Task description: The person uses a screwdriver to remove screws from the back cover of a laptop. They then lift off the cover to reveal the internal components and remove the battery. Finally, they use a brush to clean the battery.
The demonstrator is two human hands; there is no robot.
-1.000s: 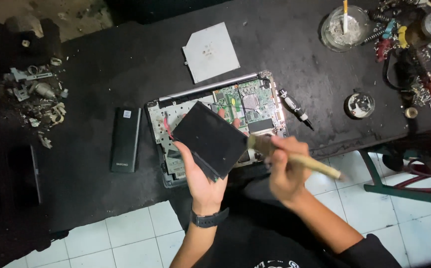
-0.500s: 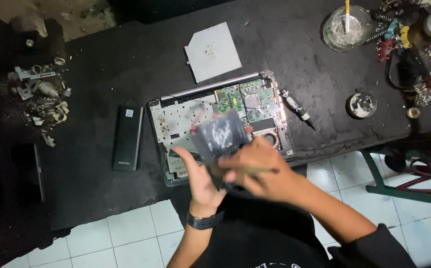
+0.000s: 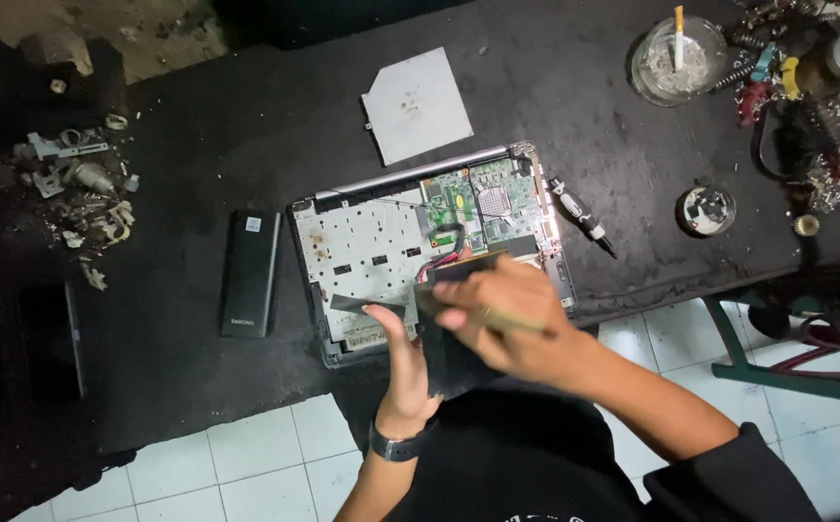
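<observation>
I am working over one opened grey laptop chassis (image 3: 420, 261) at the black table's (image 3: 197, 145) near edge, one black battery bar (image 3: 250, 274) lying well apart to its left. My left hand (image 3: 402, 362) is gripping one flat black square part (image 3: 454, 338), now lowered from its earlier raised tilt. My right hand (image 3: 507, 314) is closing round one tan-handled brush (image 3: 502, 321), now crossing over the part.

a grey drive cover (image 3: 418, 104), black battery (image 3: 250, 274), screwdriver (image 3: 581, 215) and glass ashtray (image 3: 677, 61) lie about.
</observation>
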